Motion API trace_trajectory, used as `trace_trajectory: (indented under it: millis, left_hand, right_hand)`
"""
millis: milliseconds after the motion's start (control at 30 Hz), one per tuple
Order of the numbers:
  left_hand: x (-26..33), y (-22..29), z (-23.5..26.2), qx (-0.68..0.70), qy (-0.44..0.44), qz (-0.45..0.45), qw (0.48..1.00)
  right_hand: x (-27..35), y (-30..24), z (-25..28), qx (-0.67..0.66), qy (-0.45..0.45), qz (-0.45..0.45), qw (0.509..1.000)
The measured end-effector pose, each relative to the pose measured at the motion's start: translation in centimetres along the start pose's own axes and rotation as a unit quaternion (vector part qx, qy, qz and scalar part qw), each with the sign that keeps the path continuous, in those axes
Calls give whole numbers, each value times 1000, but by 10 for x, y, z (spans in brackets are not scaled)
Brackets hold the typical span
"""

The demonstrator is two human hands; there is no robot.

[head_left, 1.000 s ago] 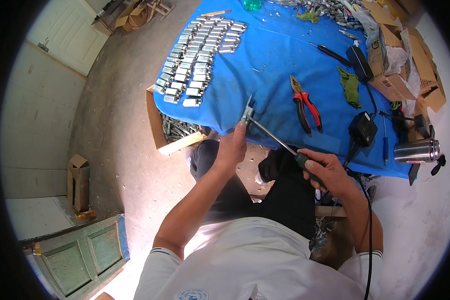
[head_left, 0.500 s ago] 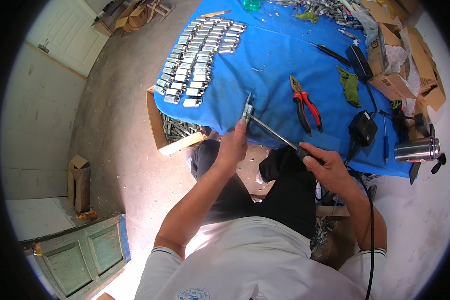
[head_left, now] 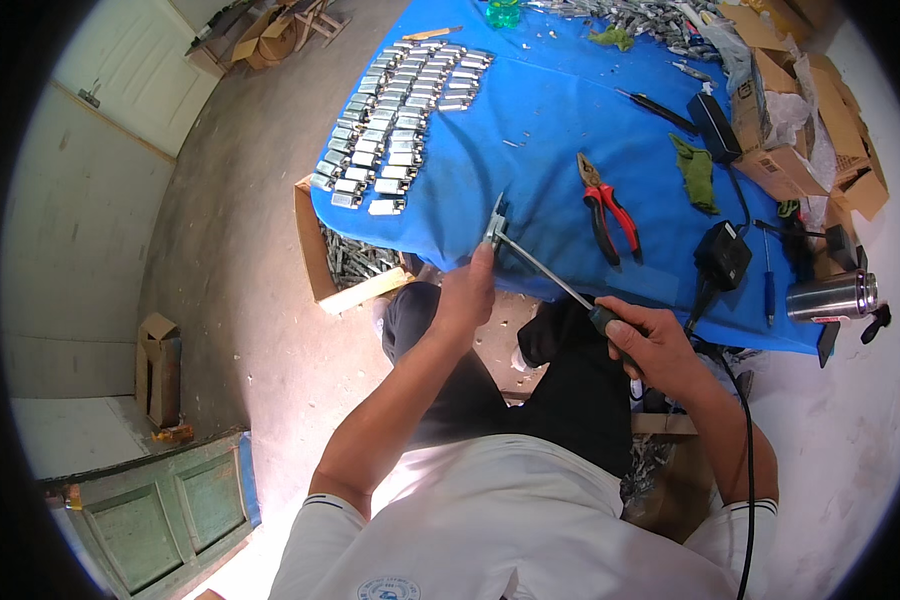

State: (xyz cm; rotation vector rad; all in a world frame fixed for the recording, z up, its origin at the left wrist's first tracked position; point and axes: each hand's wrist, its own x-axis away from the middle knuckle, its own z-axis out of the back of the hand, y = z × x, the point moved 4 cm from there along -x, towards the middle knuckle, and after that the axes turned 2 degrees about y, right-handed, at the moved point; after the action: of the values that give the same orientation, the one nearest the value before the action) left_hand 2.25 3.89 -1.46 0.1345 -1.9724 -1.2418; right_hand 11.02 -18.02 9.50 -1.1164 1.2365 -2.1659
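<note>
Where red pliers [head_left: 605, 205] lie, metal pieces [head_left: 395, 125] crowd leftward.

You wear a white shirt [head_left: 500, 520] with long sleeves pushed up above your elbows, so both forearms are bare. Each sleeve ends in a narrow dark band at the cuff, seen on your left sleeve [head_left: 315, 500] and your right sleeve [head_left: 745, 510]. A small round emblem sits at the shirt's front, near the lower edge of the view. Your trousers [head_left: 530, 390] are black. Your left hand [head_left: 467, 290] and right hand [head_left: 655, 345] are bare, without gloves.
</note>
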Motion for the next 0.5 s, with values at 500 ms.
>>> trace_trajectory:
  millis: [500]
  left_hand:
    - [3, 4, -3, 14, 0, 13, 1000]
  right_hand:
    - [-8, 11, 10, -181, -61, -91, 977]
